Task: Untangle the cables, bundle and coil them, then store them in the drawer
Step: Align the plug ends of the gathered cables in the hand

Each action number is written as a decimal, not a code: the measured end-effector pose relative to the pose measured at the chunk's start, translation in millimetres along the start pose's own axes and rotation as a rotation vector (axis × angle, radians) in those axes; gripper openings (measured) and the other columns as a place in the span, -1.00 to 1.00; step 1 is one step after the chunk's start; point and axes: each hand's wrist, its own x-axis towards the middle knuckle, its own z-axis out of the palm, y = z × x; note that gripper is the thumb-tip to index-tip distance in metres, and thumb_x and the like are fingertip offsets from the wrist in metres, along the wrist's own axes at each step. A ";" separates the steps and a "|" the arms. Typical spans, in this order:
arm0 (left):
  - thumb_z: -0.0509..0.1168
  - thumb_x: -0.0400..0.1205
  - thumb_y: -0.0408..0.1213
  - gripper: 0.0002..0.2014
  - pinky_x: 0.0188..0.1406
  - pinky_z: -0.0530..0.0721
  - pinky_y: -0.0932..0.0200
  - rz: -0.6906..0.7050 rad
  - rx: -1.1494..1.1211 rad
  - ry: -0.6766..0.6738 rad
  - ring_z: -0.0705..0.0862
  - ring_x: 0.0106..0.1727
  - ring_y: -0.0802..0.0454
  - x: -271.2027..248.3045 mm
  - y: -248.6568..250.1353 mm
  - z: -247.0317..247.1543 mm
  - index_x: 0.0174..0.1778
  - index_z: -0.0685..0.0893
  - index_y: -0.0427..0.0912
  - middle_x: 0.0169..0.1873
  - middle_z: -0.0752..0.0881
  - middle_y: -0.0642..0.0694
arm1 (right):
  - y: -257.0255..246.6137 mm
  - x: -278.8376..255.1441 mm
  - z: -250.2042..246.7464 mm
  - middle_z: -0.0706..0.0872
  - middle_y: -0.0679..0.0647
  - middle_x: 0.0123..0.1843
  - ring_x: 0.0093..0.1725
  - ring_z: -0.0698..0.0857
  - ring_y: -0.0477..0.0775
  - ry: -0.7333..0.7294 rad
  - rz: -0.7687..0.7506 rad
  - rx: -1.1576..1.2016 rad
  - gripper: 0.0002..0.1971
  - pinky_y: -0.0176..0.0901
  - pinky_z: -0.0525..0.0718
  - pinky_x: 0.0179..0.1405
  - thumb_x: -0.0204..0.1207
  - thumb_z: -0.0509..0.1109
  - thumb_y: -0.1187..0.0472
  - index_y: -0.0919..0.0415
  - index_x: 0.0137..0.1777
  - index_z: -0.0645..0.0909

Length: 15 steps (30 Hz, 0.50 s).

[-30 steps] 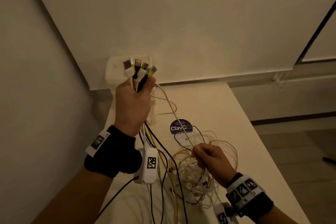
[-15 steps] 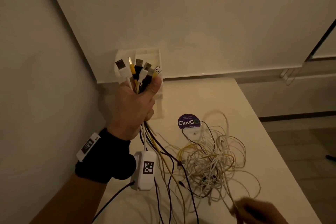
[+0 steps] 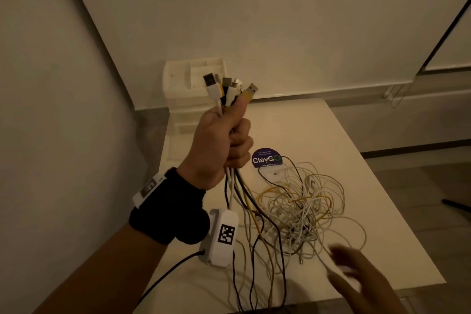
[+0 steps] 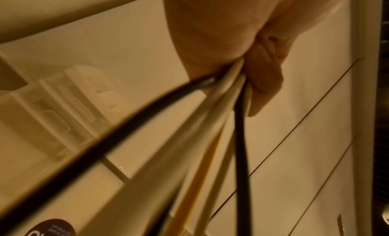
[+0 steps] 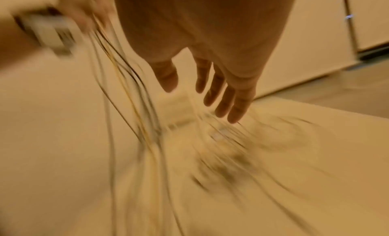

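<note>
My left hand is raised above the table and grips a bunch of cables in its fist; several USB plugs, white, black and yellow, stick up past the thumb. In the left wrist view the white, yellow and black cables run out from under the curled fingers. They hang down into a tangled heap of white and yellow cables on the white table. My right hand is blurred at the table's near right, fingers straight and spread, holding nothing, just short of the heap.
A white plastic drawer unit stands at the table's far left corner against the wall. A round purple ClayGo sticker lies just beyond the heap. The table's right edge drops to the floor.
My right hand let go of the heap, pulled back toward the near edge and now comes forward again, open. The left hand lifted the plug ends a little higher.
</note>
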 end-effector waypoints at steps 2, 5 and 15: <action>0.09 0.73 -0.04 -0.55 -0.63 0.04 0.33 -0.010 0.009 -0.021 0.10 -0.68 0.13 -5.2 -8.4 9.4 -0.41 0.11 -0.10 -0.63 0.17 0.00 | -54.2 25.6 13.9 0.65 -0.40 0.23 0.27 0.64 -0.29 -0.074 -0.127 0.091 -0.40 -0.48 0.58 0.18 0.34 0.36 -0.35 -0.32 0.40 0.40; 0.06 0.76 -0.02 -0.56 -0.64 0.12 0.31 -0.010 0.019 -0.066 0.12 -0.65 0.11 -15.4 -20.4 19.5 -0.43 0.20 -0.09 -0.56 0.11 -0.09 | -120.6 59.8 52.4 0.69 -0.22 0.17 0.16 0.68 -0.18 -0.155 -0.368 0.192 -0.54 -0.28 0.62 0.13 0.48 0.35 -0.09 -0.02 0.36 0.44; 0.00 0.76 -0.03 -0.64 -0.64 0.10 0.34 0.101 -0.040 -0.014 0.13 -0.66 0.17 -33.7 -6.0 0.2 -0.34 0.31 -0.09 -0.58 0.21 0.05 | -61.2 35.6 106.2 0.58 -0.07 -0.56 -0.54 0.59 -0.14 -0.272 -0.253 0.196 -0.62 -0.33 0.54 -0.42 0.61 0.27 -0.10 0.09 -0.38 0.46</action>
